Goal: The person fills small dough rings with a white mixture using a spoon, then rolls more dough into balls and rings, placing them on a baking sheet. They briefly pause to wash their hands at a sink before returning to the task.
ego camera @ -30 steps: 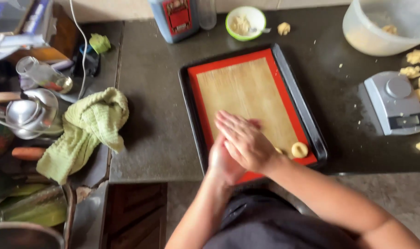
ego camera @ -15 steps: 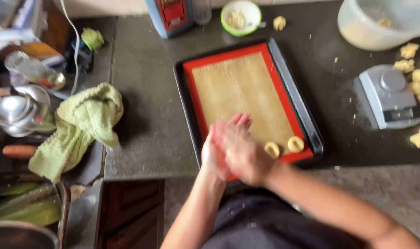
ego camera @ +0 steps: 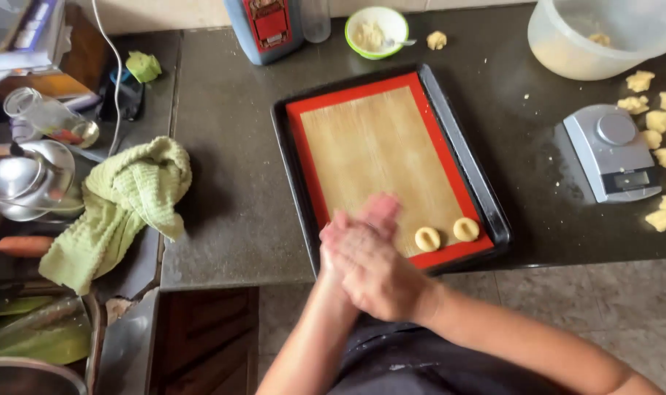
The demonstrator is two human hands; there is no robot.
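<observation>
Head view: right hand [ego camera: 380,274] pressed over left hand [ego camera: 331,252], fingers flat together, beside 2 dough rounds [ego camera: 427,238] on 1 tray [ego camera: 464,150].

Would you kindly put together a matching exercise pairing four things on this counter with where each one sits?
Things:
1. green towel
2. kitchen scale
3. small green bowl
4. two dough rounds

Places:
A. near corner of the baking tray, on the mat
B. bunched at the counter's left edge
C. right of the tray, beside loose dough pieces
D. beyond the tray's far edge

Pairs: 1-B, 2-C, 3-D, 4-A
</observation>
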